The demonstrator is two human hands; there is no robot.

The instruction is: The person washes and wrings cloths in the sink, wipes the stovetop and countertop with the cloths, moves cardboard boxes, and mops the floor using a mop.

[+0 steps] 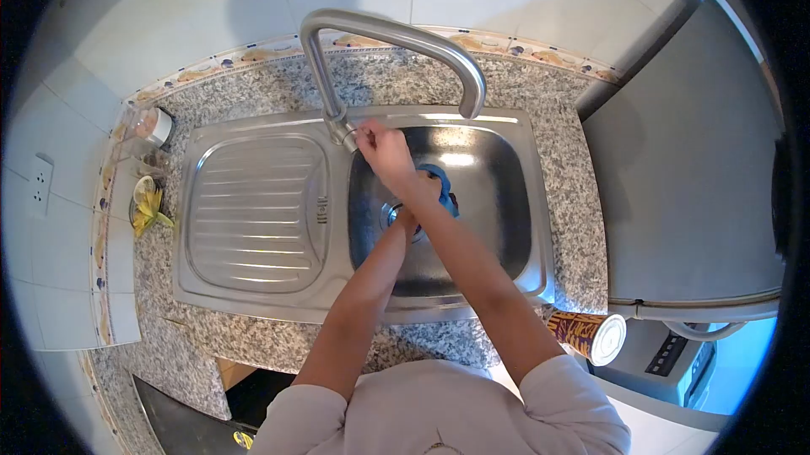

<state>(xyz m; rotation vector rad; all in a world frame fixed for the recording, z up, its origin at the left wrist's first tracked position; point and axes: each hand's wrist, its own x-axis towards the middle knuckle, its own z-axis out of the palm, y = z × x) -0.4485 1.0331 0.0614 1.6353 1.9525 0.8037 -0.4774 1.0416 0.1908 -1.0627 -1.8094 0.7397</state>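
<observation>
My right hand (384, 154) reaches across to the base of the steel faucet (396, 30), its fingers closed around the faucet's lever (349, 139). Under my right forearm, my left hand (410, 218) is down in the sink basin (498, 235). A blue cloth (445, 195) is bunched at the left hand, which appears to grip it. My right wrist hides most of the left hand's fingers. The drain (393, 215) shows just left of that hand.
A ribbed drainboard (257, 210) lies left of the basin. Glass jars (153, 127) and a yellow flower (148, 208) stand on the granite counter's left side. A patterned cup-like container (591, 335) is by the right front edge, beside a grey refrigerator (688, 193).
</observation>
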